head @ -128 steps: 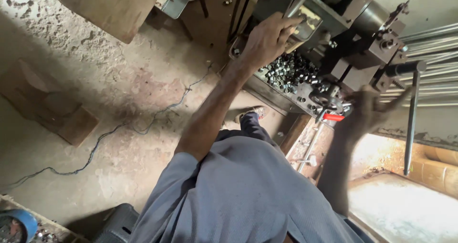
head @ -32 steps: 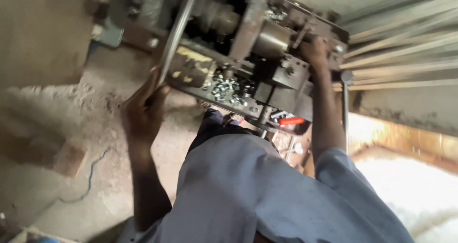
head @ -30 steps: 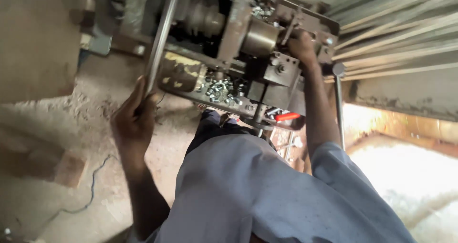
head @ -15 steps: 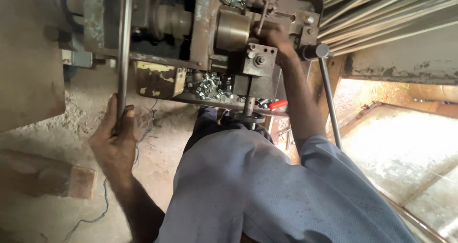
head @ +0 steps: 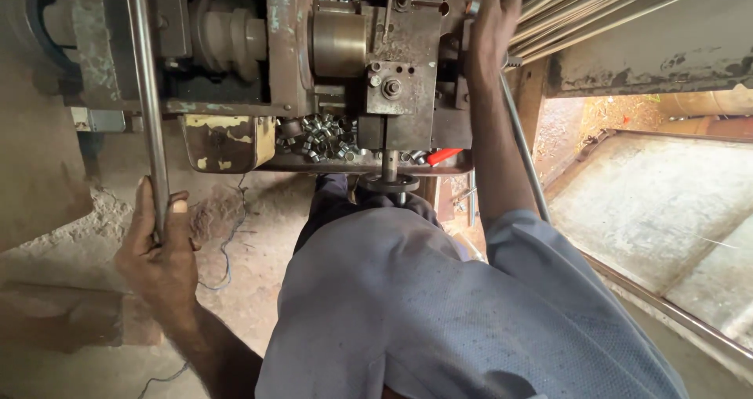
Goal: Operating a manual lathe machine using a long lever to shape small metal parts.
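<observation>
The left hand was closed around the long steel lever left of the rusty machine; a firm, low hold would keep the pull steady. The right hand rested flat on the machine's upper right, gripping nothing visible. Below, the machine's tray held small metal pieces.

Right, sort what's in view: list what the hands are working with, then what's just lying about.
In use:
- left hand, gripping the long steel bar
- right hand, up on the rusty machine

Lying about:
- small metal pieces heaped in the machine's tray
- red-handled tool
- thin wire on the dirt floor
</observation>
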